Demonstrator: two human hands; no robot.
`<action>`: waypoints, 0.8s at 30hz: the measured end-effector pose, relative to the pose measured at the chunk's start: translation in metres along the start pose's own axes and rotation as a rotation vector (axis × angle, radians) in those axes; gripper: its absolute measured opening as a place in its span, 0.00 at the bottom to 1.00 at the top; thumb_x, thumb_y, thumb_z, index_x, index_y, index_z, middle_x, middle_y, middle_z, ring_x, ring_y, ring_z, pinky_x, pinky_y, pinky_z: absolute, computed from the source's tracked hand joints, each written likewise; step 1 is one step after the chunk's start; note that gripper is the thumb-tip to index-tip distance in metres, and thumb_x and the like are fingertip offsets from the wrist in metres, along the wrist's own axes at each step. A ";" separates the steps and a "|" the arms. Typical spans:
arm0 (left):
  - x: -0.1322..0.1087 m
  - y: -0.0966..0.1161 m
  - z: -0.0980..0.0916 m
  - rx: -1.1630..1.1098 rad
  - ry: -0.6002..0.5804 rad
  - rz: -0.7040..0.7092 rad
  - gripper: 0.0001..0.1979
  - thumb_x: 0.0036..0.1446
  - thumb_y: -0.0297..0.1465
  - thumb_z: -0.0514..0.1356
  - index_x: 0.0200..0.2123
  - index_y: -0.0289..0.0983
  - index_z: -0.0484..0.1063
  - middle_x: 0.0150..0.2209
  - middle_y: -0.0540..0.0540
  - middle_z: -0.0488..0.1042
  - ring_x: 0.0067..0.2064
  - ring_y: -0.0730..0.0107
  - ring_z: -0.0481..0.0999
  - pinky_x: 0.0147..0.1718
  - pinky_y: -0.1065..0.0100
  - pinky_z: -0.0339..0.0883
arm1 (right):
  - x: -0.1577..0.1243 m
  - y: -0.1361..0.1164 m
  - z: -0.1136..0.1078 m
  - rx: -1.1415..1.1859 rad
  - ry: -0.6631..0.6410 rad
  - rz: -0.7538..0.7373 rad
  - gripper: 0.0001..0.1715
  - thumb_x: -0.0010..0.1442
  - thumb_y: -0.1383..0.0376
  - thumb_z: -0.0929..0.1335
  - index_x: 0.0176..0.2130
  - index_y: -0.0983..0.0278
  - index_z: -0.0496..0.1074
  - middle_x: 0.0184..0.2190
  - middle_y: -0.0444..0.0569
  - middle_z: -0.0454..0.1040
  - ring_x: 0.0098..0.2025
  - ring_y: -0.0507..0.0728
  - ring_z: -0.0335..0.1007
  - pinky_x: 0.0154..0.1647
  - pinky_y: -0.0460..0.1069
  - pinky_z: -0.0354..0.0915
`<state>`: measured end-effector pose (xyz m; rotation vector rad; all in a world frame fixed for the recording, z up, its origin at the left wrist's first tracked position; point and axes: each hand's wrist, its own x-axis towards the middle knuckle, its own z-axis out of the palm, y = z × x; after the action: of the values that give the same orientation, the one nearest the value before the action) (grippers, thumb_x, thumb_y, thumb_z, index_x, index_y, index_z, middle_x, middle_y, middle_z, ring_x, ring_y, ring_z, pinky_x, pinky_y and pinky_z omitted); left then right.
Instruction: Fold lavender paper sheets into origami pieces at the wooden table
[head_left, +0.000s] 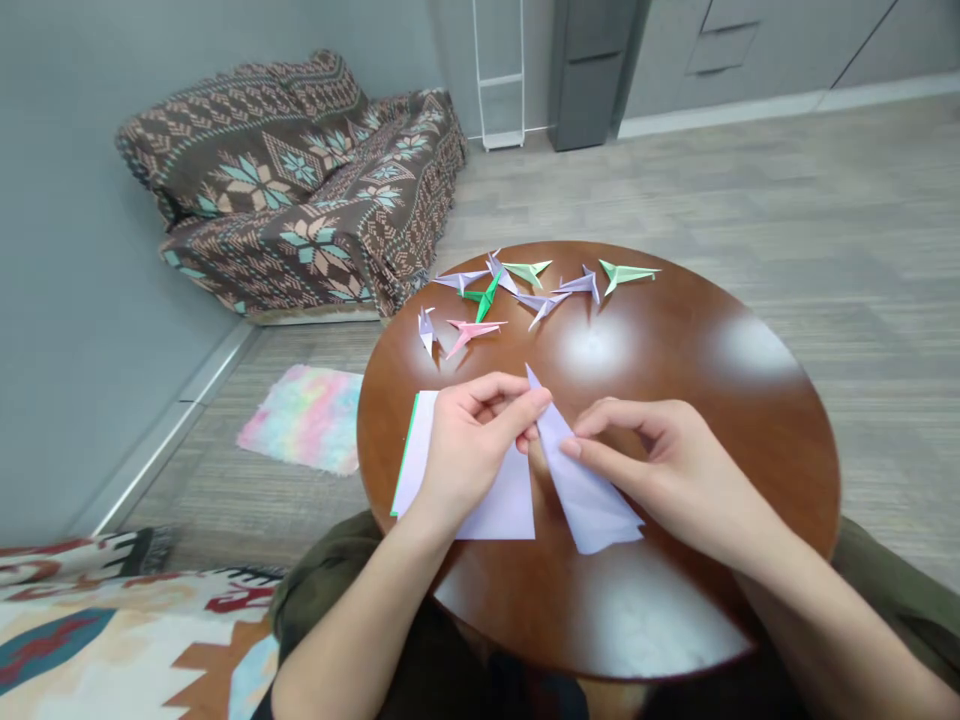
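Note:
A lavender sheet of origami paper [581,490], folded into a long narrow wedge, is held between my two hands above the table. My left hand [480,425] pinches it near its pointed upper end, thumb on top. Lower down, on the right edge, my right hand [645,450] grips the same paper between thumb and fingers. The wide end of the wedge points toward me, and its layers spread a little there. Under my left hand and wrist lies a stack of square paper [502,505], lavender on top with a green edge showing at the left; part of it is hidden.
Several folded paper cranes stand at the far side of the round brown table [712,400], among them a pink crane [472,332] and a green crane [484,297]. A patterned sofa [315,200] and a fluffy pastel rug [304,415] are beyond, to the left.

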<state>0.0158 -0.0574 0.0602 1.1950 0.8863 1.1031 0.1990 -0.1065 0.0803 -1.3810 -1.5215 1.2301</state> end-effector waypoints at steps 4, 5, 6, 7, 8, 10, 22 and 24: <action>0.002 -0.003 -0.003 -0.062 0.015 0.040 0.07 0.59 0.32 0.70 0.30 0.36 0.78 0.20 0.55 0.72 0.21 0.83 0.66 0.23 0.78 0.61 | -0.001 0.000 -0.002 -0.024 0.034 -0.001 0.10 0.62 0.60 0.72 0.30 0.62 0.79 0.30 0.48 0.79 0.33 0.57 0.72 0.27 0.48 0.61; 0.002 -0.003 -0.003 -0.072 0.006 0.038 0.08 0.59 0.32 0.70 0.30 0.36 0.78 0.20 0.55 0.71 0.21 0.83 0.66 0.23 0.78 0.60 | -0.002 -0.001 -0.003 -0.028 0.036 -0.002 0.10 0.62 0.60 0.72 0.31 0.62 0.79 0.30 0.49 0.79 0.33 0.57 0.72 0.26 0.48 0.61; 0.002 -0.003 -0.003 -0.075 -0.015 0.026 0.08 0.60 0.32 0.70 0.30 0.36 0.78 0.20 0.55 0.71 0.21 0.83 0.66 0.23 0.78 0.60 | -0.002 -0.001 -0.003 -0.033 0.038 -0.003 0.10 0.62 0.60 0.72 0.31 0.62 0.79 0.30 0.49 0.79 0.33 0.58 0.72 0.26 0.48 0.61; 0.001 -0.003 -0.003 -0.071 -0.048 0.006 0.07 0.59 0.32 0.70 0.30 0.36 0.79 0.21 0.55 0.70 0.21 0.83 0.65 0.22 0.78 0.59 | -0.003 -0.001 -0.004 -0.036 0.038 -0.003 0.10 0.62 0.60 0.71 0.30 0.62 0.79 0.30 0.49 0.79 0.34 0.58 0.72 0.26 0.49 0.60; 0.001 -0.003 -0.003 -0.062 -0.091 -0.019 0.07 0.59 0.32 0.70 0.31 0.36 0.79 0.21 0.54 0.71 0.21 0.83 0.65 0.22 0.78 0.58 | -0.003 -0.002 -0.004 -0.038 0.039 -0.003 0.10 0.62 0.60 0.71 0.30 0.62 0.79 0.30 0.50 0.79 0.34 0.58 0.73 0.26 0.49 0.60; 0.000 -0.002 -0.003 -0.036 -0.173 -0.063 0.06 0.59 0.33 0.71 0.34 0.36 0.81 0.23 0.53 0.72 0.21 0.84 0.64 0.21 0.77 0.57 | -0.004 -0.002 -0.004 -0.043 0.043 0.001 0.10 0.61 0.60 0.71 0.30 0.62 0.79 0.31 0.50 0.80 0.34 0.58 0.73 0.26 0.49 0.60; -0.002 0.002 -0.002 0.014 -0.228 -0.066 0.05 0.60 0.32 0.70 0.37 0.37 0.83 0.23 0.53 0.72 0.21 0.84 0.65 0.21 0.78 0.57 | -0.005 -0.006 -0.007 -0.070 0.047 0.006 0.08 0.59 0.61 0.72 0.30 0.62 0.78 0.30 0.49 0.79 0.33 0.57 0.72 0.28 0.49 0.62; -0.002 0.002 -0.002 0.014 -0.230 -0.068 0.04 0.60 0.32 0.70 0.37 0.37 0.83 0.25 0.53 0.74 0.21 0.85 0.65 0.21 0.78 0.57 | -0.005 -0.006 -0.007 -0.073 0.044 0.008 0.08 0.59 0.61 0.72 0.30 0.62 0.78 0.30 0.49 0.79 0.33 0.57 0.72 0.28 0.49 0.62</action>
<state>0.0130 -0.0587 0.0620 1.2658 0.7527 0.8852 0.2044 -0.1098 0.0888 -1.4531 -1.5448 1.1519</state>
